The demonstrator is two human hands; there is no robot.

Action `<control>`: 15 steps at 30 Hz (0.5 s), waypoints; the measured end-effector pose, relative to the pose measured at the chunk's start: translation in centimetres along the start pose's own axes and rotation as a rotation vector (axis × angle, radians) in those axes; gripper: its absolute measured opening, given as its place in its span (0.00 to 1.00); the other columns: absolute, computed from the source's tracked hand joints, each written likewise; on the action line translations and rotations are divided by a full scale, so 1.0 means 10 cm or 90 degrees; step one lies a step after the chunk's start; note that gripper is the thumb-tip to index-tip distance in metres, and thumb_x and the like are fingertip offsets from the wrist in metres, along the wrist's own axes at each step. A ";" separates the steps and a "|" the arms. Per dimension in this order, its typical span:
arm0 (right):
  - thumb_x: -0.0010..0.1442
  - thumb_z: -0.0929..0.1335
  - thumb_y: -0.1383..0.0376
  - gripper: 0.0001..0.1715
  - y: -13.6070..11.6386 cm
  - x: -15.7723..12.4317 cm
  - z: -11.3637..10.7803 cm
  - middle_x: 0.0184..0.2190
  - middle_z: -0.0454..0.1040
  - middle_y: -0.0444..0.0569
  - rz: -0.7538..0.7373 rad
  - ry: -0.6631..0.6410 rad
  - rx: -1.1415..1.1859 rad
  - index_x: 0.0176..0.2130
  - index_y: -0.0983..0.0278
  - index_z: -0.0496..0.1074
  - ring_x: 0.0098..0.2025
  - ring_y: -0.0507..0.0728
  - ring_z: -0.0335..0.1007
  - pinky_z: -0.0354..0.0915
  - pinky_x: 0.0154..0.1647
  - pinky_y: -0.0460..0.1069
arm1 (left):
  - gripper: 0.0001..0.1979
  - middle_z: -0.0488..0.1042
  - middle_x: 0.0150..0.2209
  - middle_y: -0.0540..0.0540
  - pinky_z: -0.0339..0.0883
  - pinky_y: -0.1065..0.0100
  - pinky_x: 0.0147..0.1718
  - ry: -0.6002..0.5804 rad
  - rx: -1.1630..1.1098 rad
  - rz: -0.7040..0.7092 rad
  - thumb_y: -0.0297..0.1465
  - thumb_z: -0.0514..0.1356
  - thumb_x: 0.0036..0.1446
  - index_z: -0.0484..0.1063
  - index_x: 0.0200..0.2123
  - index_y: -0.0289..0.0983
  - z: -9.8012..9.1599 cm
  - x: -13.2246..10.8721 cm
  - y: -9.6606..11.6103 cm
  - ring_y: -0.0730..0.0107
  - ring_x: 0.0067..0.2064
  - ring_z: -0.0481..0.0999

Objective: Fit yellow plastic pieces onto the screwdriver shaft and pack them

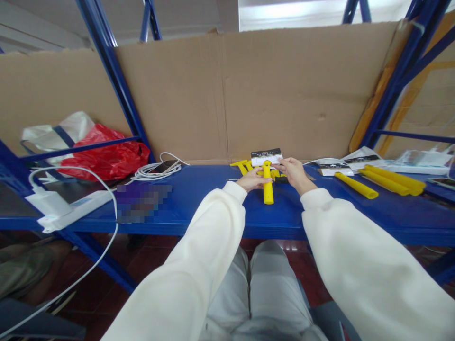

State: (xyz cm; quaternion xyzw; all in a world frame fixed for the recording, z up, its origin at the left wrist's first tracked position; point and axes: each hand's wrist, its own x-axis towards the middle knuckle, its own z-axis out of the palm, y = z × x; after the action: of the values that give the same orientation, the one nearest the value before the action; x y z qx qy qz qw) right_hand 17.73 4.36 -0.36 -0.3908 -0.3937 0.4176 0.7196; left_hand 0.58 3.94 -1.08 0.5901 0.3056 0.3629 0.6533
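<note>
A yellow plastic handle [268,187], hollow-looking and tube-shaped, stands roughly upright over the blue shelf top. My left hand [251,180] is closed around its middle from the left side. Close to the handle's upper end on the right, my right hand [293,171] has its fingers bent together; what they pinch, if anything, is too small to make out. Just behind both hands is a white card with a black top band [266,156]. Smaller yellow plastic parts [242,166] lie behind my left hand, partly hidden by it.
More yellow tubes [357,185] and black-and-white packets [334,169] lie at the right. To the left are a coiled white cable [152,173], a red plastic bag [110,151] and a white power strip [76,208]. Cardboard [284,94] walls the back between blue posts [121,85].
</note>
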 end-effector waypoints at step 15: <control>0.48 0.75 0.76 0.24 0.09 0.09 -0.09 0.25 0.73 0.39 -0.029 0.043 -0.044 0.33 0.58 0.60 0.28 0.56 0.81 0.79 0.31 0.48 | 0.45 0.63 0.67 0.35 0.73 0.48 0.57 0.108 0.056 0.093 0.13 0.75 0.37 0.66 0.58 0.41 0.12 -0.10 0.05 0.56 0.58 0.76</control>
State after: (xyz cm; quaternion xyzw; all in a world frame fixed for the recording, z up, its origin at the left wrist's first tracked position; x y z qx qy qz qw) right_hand 18.56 5.33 -1.29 -0.4200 -0.3924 0.3741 0.7278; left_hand 1.00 2.43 -0.49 0.6056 0.3318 0.4444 0.5706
